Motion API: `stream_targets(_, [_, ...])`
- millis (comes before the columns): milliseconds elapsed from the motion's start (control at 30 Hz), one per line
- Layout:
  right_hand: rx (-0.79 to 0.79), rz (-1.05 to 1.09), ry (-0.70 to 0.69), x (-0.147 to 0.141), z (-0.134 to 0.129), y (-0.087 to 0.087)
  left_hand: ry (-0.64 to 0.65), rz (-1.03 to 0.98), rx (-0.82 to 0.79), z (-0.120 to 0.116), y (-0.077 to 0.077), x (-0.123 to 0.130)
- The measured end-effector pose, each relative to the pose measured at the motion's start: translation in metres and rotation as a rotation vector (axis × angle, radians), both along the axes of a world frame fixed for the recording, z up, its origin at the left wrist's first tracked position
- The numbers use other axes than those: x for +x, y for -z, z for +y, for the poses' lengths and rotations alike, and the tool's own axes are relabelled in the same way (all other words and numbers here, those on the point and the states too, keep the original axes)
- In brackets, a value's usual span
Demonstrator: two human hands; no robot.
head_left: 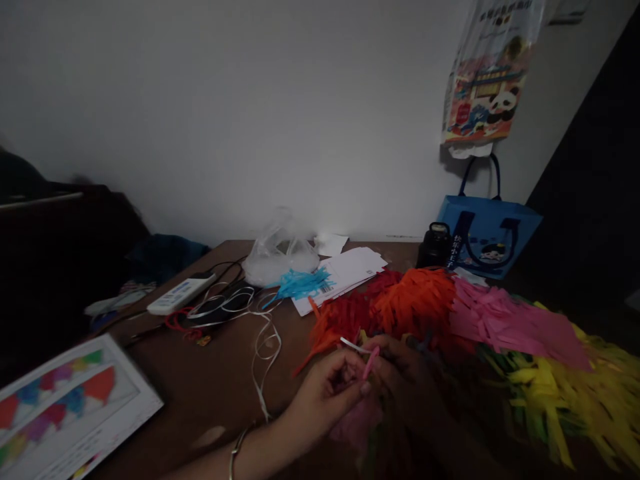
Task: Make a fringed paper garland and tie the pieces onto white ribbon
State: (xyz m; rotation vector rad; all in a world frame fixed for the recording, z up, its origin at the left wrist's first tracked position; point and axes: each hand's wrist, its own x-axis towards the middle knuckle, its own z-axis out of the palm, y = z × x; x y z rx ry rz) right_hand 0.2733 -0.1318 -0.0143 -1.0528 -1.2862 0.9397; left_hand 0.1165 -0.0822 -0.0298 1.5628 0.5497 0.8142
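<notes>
My left hand [327, 393], with a bracelet at the wrist, is closed in a pinch at a pink tissue-paper tassel [357, 425]. The tassel's fringe hangs below my fingers, and its twisted pink end [371, 363] stands up between my two hands. My right hand [407, 377] is in shadow, its fingertips closed on that twisted end. The tip of a white ribbon [354, 345] sticks out to the left above my fingers. Just beyond my hands lie red tassels [345, 320] and orange tassels [420, 300] in a heap.
Pink [515, 320] and yellow tassels [575, 393] lie right. Blue fringe [303, 283] rests on white cards [345, 273] beside a plastic bag [280, 253]. Left are a power strip [183, 293], loose ribbon [265, 360] and a printed box [75, 407]. A black bottle [434, 247] and blue bag [490, 233] stand behind.
</notes>
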Motion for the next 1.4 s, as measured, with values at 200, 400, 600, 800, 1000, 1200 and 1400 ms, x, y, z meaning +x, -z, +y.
stream_targets(200, [0.011,-0.214,0.094,-0.003,0.002,0.003,-0.087,0.123,0.183,-0.004,0.0,-0.005])
stream_targets(400, [-0.025,-0.328,0.116,-0.004,0.005,0.004,-0.175,0.113,0.138,-0.003,-0.002,-0.006])
stream_targets(600, [0.045,-0.309,0.358,0.004,0.0,0.002,-0.224,-0.086,-0.252,0.007,-0.003,-0.002])
stream_targets(800, [0.242,-0.391,0.486,0.005,-0.011,0.003,-0.105,-0.206,-0.416,0.003,0.003,0.0])
stream_targets(1000, [0.372,-0.456,0.41,0.003,-0.012,0.002,-0.057,-0.22,-0.44,-0.002,0.003,0.0])
stream_targets(1200, [0.336,-0.456,0.548,0.007,-0.013,0.012,-0.054,-0.247,-0.495,-0.006,0.001,0.0])
stream_targets(1400, [0.302,-0.491,0.561,0.006,-0.014,0.008,-0.042,-0.277,-0.53,-0.006,0.002,-0.001])
